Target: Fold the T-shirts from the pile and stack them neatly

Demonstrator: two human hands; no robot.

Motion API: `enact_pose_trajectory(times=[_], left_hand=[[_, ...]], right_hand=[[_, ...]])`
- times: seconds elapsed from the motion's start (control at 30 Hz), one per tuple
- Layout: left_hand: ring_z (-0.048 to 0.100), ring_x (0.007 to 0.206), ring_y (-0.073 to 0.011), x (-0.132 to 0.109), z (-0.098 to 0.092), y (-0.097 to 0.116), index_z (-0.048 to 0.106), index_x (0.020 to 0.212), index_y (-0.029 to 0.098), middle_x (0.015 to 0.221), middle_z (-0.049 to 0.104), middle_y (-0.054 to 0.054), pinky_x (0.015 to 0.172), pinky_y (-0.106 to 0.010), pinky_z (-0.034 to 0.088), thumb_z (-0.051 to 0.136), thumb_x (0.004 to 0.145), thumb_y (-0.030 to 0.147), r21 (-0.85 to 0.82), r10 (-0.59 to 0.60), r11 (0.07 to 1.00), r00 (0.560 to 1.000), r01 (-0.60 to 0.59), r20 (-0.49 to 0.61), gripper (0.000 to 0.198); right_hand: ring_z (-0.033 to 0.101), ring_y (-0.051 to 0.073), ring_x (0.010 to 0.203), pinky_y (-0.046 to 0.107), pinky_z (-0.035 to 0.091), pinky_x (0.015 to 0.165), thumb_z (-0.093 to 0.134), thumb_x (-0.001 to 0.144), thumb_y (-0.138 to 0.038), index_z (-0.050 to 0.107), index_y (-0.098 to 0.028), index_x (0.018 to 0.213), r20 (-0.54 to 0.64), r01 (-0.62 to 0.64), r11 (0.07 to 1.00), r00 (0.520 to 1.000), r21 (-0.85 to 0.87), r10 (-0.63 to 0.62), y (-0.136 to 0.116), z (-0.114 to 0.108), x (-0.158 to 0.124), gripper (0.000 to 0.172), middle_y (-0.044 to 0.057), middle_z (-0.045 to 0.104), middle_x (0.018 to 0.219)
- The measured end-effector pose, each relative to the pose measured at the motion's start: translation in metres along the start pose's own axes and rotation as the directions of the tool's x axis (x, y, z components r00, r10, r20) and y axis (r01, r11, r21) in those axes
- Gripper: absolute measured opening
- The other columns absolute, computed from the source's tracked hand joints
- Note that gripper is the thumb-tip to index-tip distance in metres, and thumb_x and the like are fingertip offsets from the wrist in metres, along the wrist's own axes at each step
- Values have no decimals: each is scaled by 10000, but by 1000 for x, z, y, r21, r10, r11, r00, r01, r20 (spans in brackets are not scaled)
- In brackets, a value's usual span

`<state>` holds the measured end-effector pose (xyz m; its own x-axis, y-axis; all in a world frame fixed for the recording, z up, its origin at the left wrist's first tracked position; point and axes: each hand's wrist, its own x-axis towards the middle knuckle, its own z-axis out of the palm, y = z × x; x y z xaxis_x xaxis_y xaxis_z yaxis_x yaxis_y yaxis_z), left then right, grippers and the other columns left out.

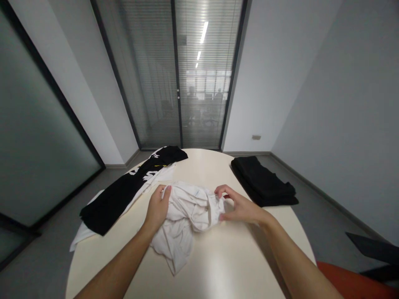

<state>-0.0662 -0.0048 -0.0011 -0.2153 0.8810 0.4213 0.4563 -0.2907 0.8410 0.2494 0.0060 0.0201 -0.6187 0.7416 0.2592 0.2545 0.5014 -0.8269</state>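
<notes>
A crumpled white garment (pixel 187 207) lies bunched over the middle of the pale round table (pixel 215 257), one part of it trailing toward the near edge. My left hand (pixel 158 207) grips its left side, thumb on top of the cloth. At its right end, my right hand (pixel 238 205) holds the gathered edge between thumb and fingers, with a gap showing between them. The garment's full shape is hidden in its folds.
Black clothing with white print (pixel 124 191) lies over white cloth (pixel 81 236) along the table's left edge. Folded black clothes (pixel 264 180) are stacked at the right edge. A red chair (pixel 346 282) stands at the lower right. Glass panels with blinds are behind the table.
</notes>
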Motion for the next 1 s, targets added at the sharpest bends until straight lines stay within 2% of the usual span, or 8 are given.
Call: enact_pose_trajectory(times=[0.13,0.23,0.37,0.5,0.73,0.87,0.93,1.0], left_hand=[[558,790,-184,2,0,-2,572,829,198,761,589,9,782,-276,430,477,970,481,-33,15,999,1000,-15,-12,330],[580,815,-193,1,-4,5,596,813,196,788,620,-8,785,-275,448,469,973,473,-6,68,998,997,-69,-45,344],[620,1037,-229,0,-13,15,684,990,184,1066,703,-59,927,-298,452,502,968,460,45,155,988,969,-149,-190,331],[640,899,-214,-1,-16,16,689,1004,185,940,711,-47,826,-288,478,496,969,484,55,89,995,977,-80,-196,357],[615,682,-177,-2,-9,9,602,1187,197,772,675,-5,664,-265,453,520,945,483,74,41,996,991,-51,127,383],[669,903,-228,-1,-19,8,678,1100,232,1019,730,-60,826,-305,470,680,834,478,283,46,944,915,-171,400,362],[664,923,-237,1,-27,11,708,970,229,1007,730,-62,830,-305,468,656,851,473,278,53,931,839,-238,542,276],[645,859,-221,4,-34,14,687,889,217,907,709,-47,779,-292,470,570,909,483,202,74,949,793,-242,605,290]], right_hand=[[549,243,1143,392,410,1022,729,853,-419,684,-218,928,-141,74,992,986,-98,-87,10,4,8,219,102,576,1221],[590,247,1058,365,461,916,590,949,-458,708,-219,1003,-333,19,997,942,-78,-43,18,-1,9,272,103,641,1134],[595,245,960,321,460,801,551,953,-535,687,-212,1065,-623,-7,1000,782,-4,3,20,-8,8,368,81,678,1033],[544,208,825,291,423,704,508,956,-583,651,-220,1021,-779,-8,1000,627,-1,5,15,-8,10,395,49,635,909],[400,153,619,257,326,552,536,906,-645,518,-219,764,-785,-17,992,611,122,107,24,-11,15,450,-14,473,665],[404,152,612,267,323,546,485,884,-721,477,-214,700,-809,-130,986,565,104,160,32,-19,11,540,-3,484,638],[423,159,616,278,330,546,437,883,-758,467,-209,666,-759,-221,971,615,93,213,36,-21,7,592,13,499,626],[459,174,631,291,361,559,421,876,-780,475,-202,642,-645,-285,955,715,81,269,39,-21,4,626,30,526,630]])
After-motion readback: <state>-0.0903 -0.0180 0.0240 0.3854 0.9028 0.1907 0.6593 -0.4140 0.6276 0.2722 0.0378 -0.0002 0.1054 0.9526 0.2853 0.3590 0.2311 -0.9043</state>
